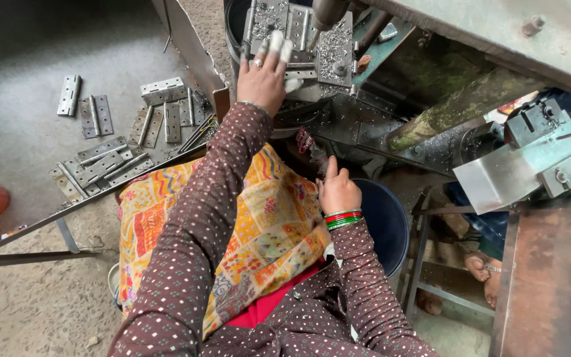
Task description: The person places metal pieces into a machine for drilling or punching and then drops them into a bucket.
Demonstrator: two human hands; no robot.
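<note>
At the far machine bed (312, 39), the left hand (262, 76) presses spread, taped fingers on a metal hinge (295, 26); the right hand (337, 192) is curled closed, its grip hidden.

A flat grey metal bench (28, 152) fills the upper left of the frame. Steel hinges lie scattered on it: a folded one (69, 95) far left, an open one (96, 116) beside it, a heap (97, 168) at the lower edge.
</note>
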